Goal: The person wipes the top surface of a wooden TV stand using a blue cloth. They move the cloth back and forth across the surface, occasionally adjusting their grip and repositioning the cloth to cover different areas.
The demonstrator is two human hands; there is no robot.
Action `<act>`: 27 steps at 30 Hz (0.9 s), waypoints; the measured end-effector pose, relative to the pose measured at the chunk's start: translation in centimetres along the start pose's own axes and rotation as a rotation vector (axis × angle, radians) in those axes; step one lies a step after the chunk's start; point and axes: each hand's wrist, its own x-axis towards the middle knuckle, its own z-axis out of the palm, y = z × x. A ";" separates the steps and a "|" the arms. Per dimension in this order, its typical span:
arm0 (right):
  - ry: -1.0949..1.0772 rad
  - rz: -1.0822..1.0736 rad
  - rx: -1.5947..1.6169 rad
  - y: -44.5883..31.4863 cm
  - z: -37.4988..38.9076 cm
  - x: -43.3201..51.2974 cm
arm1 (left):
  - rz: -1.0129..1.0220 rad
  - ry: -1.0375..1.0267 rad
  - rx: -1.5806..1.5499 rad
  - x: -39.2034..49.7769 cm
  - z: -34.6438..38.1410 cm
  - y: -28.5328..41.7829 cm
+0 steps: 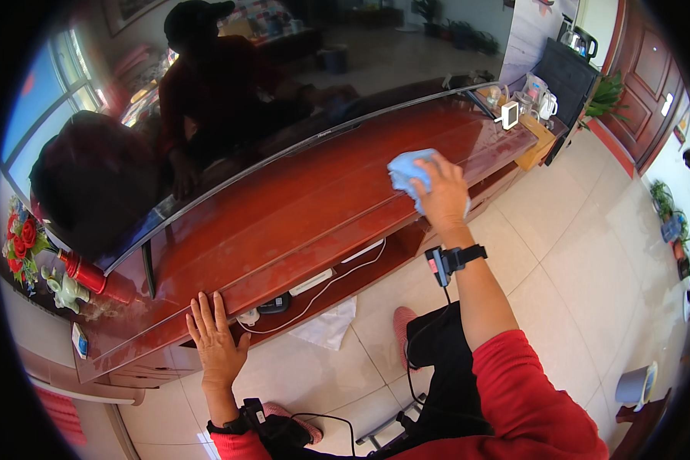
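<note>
My right hand (444,192) presses a crumpled light-blue cloth (409,168) on the front edge of a glossy red-brown wooden TV cabinet (299,213), right of its middle. Part of the cloth hangs over that edge. Farther left, my left hand (215,339) rests on the cabinet's front edge with fingers spread and nothing in it. A large dark television (322,69) stands along the back of the cabinet top and reflects a person and the room. Streaky marks show on the wood.
At the left end are a red vase (83,271), a pale green figurine (64,290) and a small box (80,340). A white digital display (510,115) and a kettle (547,106) stand at the right. A white cable (328,282) loops from the open shelf. A white cloth (328,326) lies on the floor.
</note>
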 end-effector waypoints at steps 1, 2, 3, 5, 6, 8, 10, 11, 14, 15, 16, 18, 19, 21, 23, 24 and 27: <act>0.083 0.036 -0.033 1.5 0.1 0.1 | -0.002 -0.003 0.001 0.0 0.0 0.0; 0.168 0.071 -0.067 2.8 0.1 0.2 | -0.006 -0.005 0.001 0.0 0.0 0.1; 0.206 0.141 -0.089 3.9 0.1 0.1 | -0.011 -0.005 0.000 0.0 0.0 0.1; 0.272 0.230 -0.071 4.7 0.7 0.0 | -0.009 -0.001 -0.007 0.0 0.1 0.2; 0.250 0.344 -0.062 4.8 0.9 -0.1 | -0.009 0.001 -0.009 0.0 0.1 0.2; 0.242 0.308 -0.027 4.2 1.3 -0.3 | -0.005 0.026 -0.017 0.0 0.1 0.3; 0.208 0.281 -0.005 3.0 1.5 -0.6 | -0.006 0.028 -0.022 0.1 0.1 0.3; 0.190 0.288 0.006 2.3 1.6 -0.6 | -0.010 0.019 -0.023 0.1 0.1 0.3; 0.167 0.317 0.029 0.5 1.3 -0.8 | -0.018 0.016 -0.028 0.1 0.1 0.3; 0.147 0.323 0.032 -0.1 1.2 -0.8 | -0.023 0.019 -0.030 0.1 0.2 0.3; 0.133 0.321 0.036 -0.8 1.1 -0.9 | -0.017 0.030 -0.028 0.1 0.2 0.3; 0.110 0.302 0.060 -2.1 0.9 -1.2 | -0.023 0.045 -0.037 0.1 0.3 0.3; 0.100 0.288 0.080 -2.8 0.8 -1.4 | -0.016 0.052 -0.010 0.1 0.4 0.3; 0.077 0.252 0.119 -4.3 0.6 -1.9 | -0.029 0.045 -0.006 0.1 0.4 0.4; 0.061 0.196 0.156 -5.9 0.5 -2.5 | -0.040 0.043 -0.009 0.0 0.5 0.4; 0.040 0.161 0.174 -6.7 0.5 -2.8 | -0.039 0.051 -0.010 0.1 0.4 0.4; 0.019 0.003 0.223 -9.4 0.5 -3.6 | -0.036 0.014 0.005 0.1 0.3 0.4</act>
